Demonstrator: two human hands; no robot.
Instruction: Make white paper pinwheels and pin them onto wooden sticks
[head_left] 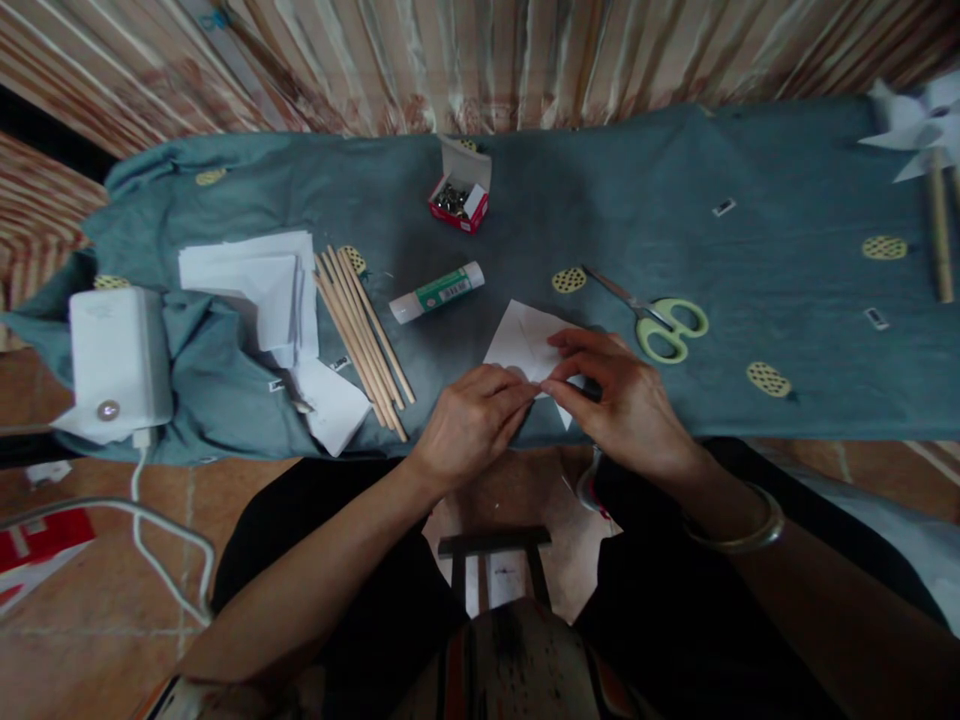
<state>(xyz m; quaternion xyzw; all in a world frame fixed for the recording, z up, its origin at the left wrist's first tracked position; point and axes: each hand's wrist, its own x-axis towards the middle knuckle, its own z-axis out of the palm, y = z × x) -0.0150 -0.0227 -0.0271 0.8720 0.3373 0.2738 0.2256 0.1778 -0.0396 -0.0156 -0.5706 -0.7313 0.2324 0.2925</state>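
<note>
We have the white sheet [517,335] at the near edge of the counter [810,290], both grips closed on it: left hand [474,415] and right hand [634,405] pinching, fingertips nearly meeting. Scissors [651,316] lie just beside the right hand; glue stick [437,292] and wooden sticks [364,335] near the left; paper stack [240,265] farther left. Open red box [471,222] sits beyond the glue; its metal bits [451,198] we can't identify. Our fingers hide the sheet's near part. Pinwheel [911,120] is cut off at the frame's right edge.
</note>
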